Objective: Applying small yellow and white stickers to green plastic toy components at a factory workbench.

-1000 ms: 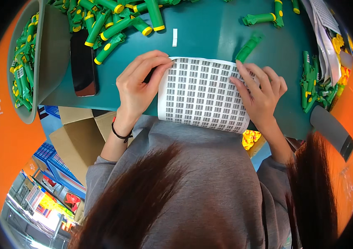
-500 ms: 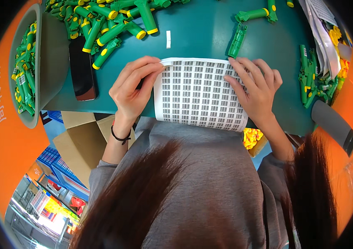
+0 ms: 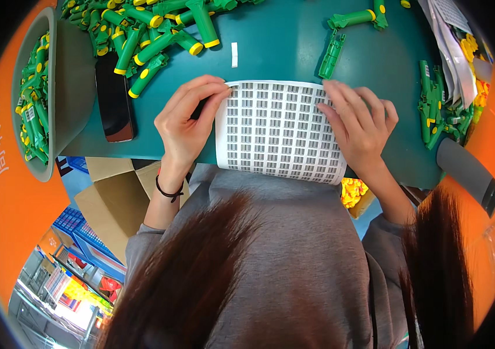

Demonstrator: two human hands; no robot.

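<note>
Left hand (image 3: pixel 184 119) pinches the barcode label sheet (image 3: pixel 279 131) at upper left, right hand (image 3: pixel 365 128) at upper right; sheet bows over tabletop's (image 3: pixel 282 52) near edge. I'd pull evenly, avoiding creases.

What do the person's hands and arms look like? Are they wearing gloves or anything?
No gloves! The left hand and right hand are both bare. A thin black band with a small knot goes around the left wrist, and no band shows on the right one. The left sleeve and right sleeve are plain grey and leave the forearms uncovered.
</note>
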